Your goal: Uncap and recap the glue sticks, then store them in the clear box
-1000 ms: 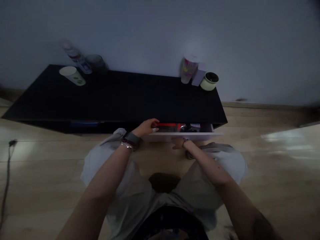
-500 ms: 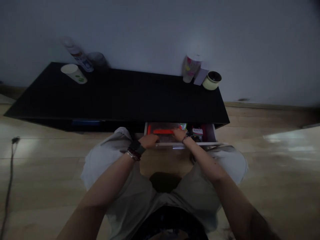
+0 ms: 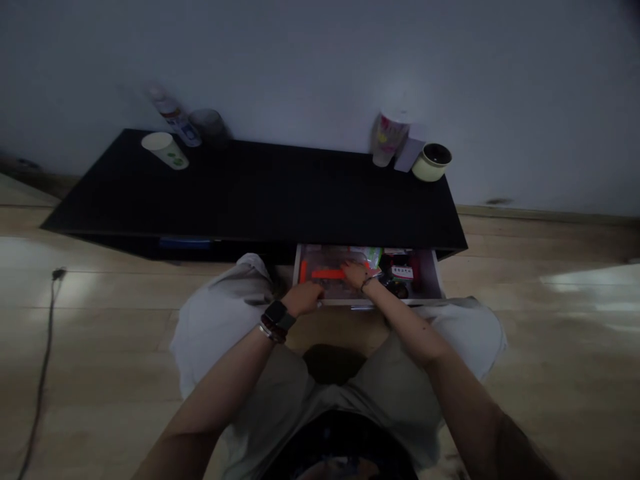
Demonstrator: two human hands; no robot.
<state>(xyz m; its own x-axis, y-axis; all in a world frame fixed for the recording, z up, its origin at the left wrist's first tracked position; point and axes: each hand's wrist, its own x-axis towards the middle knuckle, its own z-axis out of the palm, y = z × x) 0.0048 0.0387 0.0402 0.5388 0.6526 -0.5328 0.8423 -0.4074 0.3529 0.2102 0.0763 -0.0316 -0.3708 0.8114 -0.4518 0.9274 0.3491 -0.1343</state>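
A white drawer (image 3: 441,283) is pulled out from the front of a black cabinet (image 3: 280,193). My left hand (image 3: 304,299) is closed over the left part of the drawer's front edge. Inside the drawer, on its left side, lies a clear plastic box (image 3: 333,257) with orange parts. My right hand (image 3: 357,275) reaches in and rests on the right side of this box, fingers stretched out toward an orange strip (image 3: 327,274). Right of that hand are a green-and-white packet (image 3: 374,256), a small box with a white label (image 3: 402,272) and a round dark item (image 3: 399,289).
On the cabinet top stand a paper cup (image 3: 167,151), a spray bottle (image 3: 175,120), a dark cup (image 3: 210,125), a patterned tumbler (image 3: 389,140), a pale box (image 3: 409,148) and a cream pot (image 3: 431,163). My knees flank the drawer. A black cable (image 3: 45,373) lies on the floor at left.
The drawer has come further out toward me, and more of its contents shows. Both hands have moved slightly with it. The whole view has shifted a little.
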